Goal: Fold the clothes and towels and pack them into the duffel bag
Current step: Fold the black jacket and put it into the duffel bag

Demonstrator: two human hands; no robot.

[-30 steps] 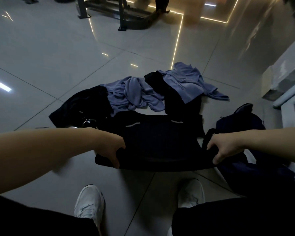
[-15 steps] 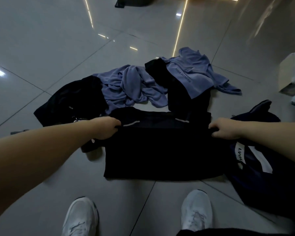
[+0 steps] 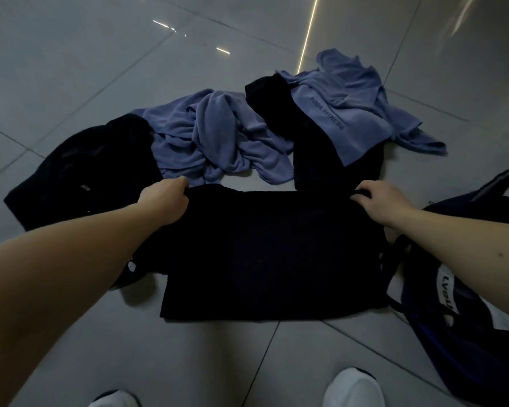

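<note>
While flat, black garment (image 3: 271,254) long-axis left-right.

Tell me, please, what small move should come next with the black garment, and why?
Probably bring the left hand with its corner across to the right hand, halving the flat black fabric garment: it lies as a wide rectangle, gripped at both far corners, beside the navy fabric duffel bag.

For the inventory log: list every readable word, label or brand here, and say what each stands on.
"YOGA FITNESS": printed on the right-hand blue towel.
"LVGU", further letters unclear: on the white panel of the duffel bag.
Small white tag at the black garment's left edge: too small to read.
</note>
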